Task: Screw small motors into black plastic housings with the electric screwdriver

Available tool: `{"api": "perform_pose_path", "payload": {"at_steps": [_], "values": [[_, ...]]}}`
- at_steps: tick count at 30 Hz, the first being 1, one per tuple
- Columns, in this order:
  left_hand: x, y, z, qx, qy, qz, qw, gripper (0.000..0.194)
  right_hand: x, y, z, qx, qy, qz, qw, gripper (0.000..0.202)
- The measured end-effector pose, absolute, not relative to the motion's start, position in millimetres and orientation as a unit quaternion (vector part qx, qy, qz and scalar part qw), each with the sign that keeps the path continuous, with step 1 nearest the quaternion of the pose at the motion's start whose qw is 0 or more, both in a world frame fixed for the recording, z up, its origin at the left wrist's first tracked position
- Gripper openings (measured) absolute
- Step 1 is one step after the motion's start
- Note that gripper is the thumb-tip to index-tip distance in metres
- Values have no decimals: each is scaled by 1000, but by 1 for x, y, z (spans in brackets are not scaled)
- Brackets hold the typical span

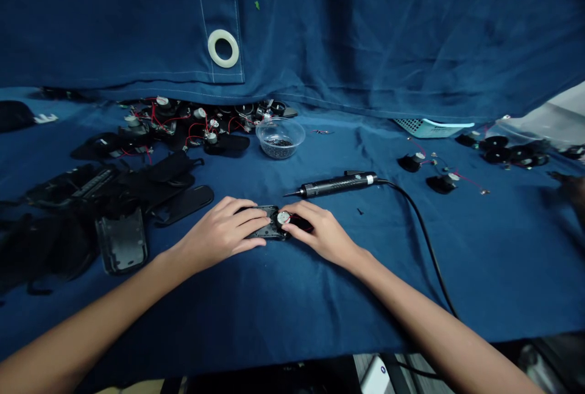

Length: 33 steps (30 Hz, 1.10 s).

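My left hand (pixel 223 229) is closed around the left side of a black plastic housing (pixel 270 231), its fingers laid across the open inner face. At the housing's right end, my right hand (pixel 326 232) pinches a small silver motor (pixel 283 218) between thumb and forefinger. A dark part lies under my right fingers, mostly hidden. Just beyond both hands rests a black electric screwdriver (pixel 338 185), its bit pointing left. Farther back stands a clear plastic bowl (pixel 262 133) with small dark screws in it.
Several black housings (pixel 121 242) are piled at left, with motors and red wires (pixel 169 117) heaped behind. A cable (pixel 427 242) runs from the screwdriver to the front edge. Black fan parts (pixel 441 183) and a light-blue basket (pixel 439 129) sit at right. Another person's hand (pixel 571 190) shows far right.
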<state>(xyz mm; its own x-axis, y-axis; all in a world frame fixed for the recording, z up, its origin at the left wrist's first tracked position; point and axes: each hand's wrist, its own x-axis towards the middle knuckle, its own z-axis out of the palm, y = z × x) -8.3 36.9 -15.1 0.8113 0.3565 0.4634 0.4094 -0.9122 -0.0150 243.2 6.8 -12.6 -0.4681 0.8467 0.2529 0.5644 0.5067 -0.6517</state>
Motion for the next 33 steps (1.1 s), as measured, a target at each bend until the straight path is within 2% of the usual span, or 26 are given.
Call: {"api": "perform_pose_path", "payload": {"at_steps": [20, 22, 27, 33], "values": [[-5, 32, -11, -954, -207, -211, 48, 33, 244, 7, -15, -424, -819, 254, 290, 26], [-5, 32, -11, -954, -207, -212, 48, 33, 245, 6, -14, -423, -819, 260, 286, 32], [-5, 32, -11, -953, -213, -211, 32, 32, 245, 7, -14, -429, -831, 248, 252, 70], [-5, 32, -12, -947, -243, -208, 0, 33, 244, 11, -12, -435, -838, 238, 228, 65]]}}
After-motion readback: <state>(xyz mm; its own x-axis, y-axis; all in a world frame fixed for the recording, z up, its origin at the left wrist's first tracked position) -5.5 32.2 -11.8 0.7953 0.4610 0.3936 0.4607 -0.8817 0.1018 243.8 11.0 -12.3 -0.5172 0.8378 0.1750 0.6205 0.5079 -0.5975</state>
